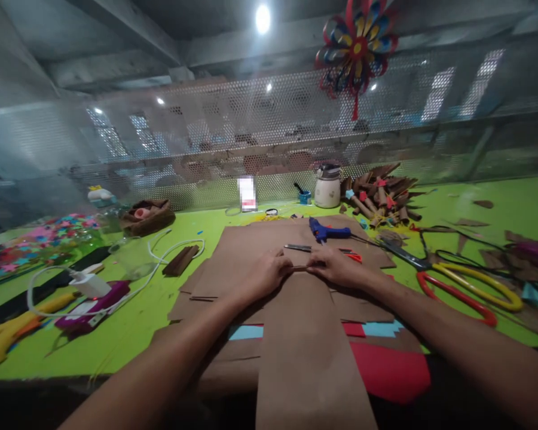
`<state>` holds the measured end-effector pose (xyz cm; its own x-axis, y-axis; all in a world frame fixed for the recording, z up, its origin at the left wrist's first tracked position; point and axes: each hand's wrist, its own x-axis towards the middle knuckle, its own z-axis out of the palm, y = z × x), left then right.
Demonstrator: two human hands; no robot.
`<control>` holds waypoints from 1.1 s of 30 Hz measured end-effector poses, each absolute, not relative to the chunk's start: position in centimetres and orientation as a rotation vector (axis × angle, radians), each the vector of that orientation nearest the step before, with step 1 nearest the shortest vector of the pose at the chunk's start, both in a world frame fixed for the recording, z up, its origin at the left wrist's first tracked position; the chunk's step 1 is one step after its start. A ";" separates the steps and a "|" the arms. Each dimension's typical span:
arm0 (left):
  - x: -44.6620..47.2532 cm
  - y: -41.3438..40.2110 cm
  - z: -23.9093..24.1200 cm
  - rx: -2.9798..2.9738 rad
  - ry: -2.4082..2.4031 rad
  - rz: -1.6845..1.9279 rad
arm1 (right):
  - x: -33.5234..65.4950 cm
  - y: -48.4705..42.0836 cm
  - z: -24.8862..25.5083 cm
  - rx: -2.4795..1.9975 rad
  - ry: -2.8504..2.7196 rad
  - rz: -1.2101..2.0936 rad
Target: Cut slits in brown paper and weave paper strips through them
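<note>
A long brown paper strip (307, 352) runs from the near table edge away from me, over a stack of brown sheets (242, 251). My left hand (266, 273) and my right hand (336, 267) both pinch the strip's far end, fingers closed on its folded or rolled edge, knuckles nearly facing each other. Just beyond the hands lie a blue glue gun (327, 232) and a thin metal blade (298, 247).
Green table (130, 322). Large red and yellow scissors (466, 286) lie right. Rolled brown paper tubes (381, 194) and a white jar (327, 186) stand at the back. A white charger and cable (89, 283), a clear cup (132, 257) and colourful bits sit left. Red paper (394, 370) lies underneath.
</note>
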<state>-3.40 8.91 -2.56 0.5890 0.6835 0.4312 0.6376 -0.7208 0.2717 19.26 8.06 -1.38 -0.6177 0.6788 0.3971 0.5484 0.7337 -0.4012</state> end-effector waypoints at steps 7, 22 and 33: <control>-3.7 8.7 -2.4 2.698 1.071 0.761 | 19.1 7.9 -1.2 -0.873 -2.436 0.292; -4.0 8.6 -1.7 2.661 1.034 0.681 | 18.3 7.5 -1.1 -0.812 -2.406 0.271; -3.6 8.2 -1.7 2.746 1.112 0.660 | 17.4 7.2 -1.5 -0.879 -2.468 0.216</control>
<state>-3.58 8.15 -1.65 0.6381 0.6841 0.3533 0.6381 -0.7266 0.2546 17.37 7.20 -1.51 -0.6623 0.6275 0.4094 0.5470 0.7783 -0.3083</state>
